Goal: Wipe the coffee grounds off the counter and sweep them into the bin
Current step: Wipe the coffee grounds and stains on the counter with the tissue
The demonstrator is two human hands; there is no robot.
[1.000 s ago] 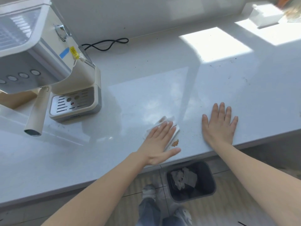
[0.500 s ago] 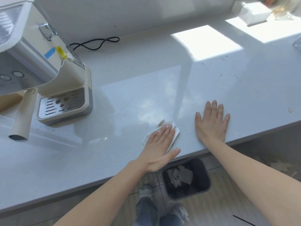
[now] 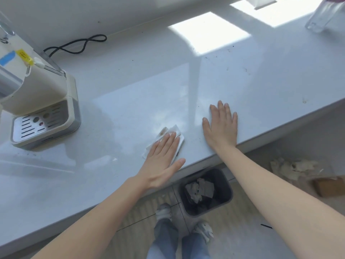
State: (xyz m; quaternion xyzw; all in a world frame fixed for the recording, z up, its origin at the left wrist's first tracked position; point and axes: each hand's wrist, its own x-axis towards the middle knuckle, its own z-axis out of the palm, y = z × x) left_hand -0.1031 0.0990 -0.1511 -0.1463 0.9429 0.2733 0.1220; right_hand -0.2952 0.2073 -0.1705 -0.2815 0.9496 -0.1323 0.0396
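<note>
Flat on the counter (image 3: 130,94), the left hand (image 3: 160,161) presses a white tissue (image 3: 172,130) under its fingers, palm down and spread wide — brown stains show on the tissue's far edge, beyond the fingertips. Just to its right, the right hand (image 3: 221,128) lies open and empty near the counter's front edge, fingers together. Below and between both wrists, a dark bin (image 3: 224,184) stands on the floor with crumpled tissues inside. Far left of the left hand sits a coffee machine (image 3: 43,101) — a few dark grounds (image 3: 228,51) lie well beyond the right hand.
</note>
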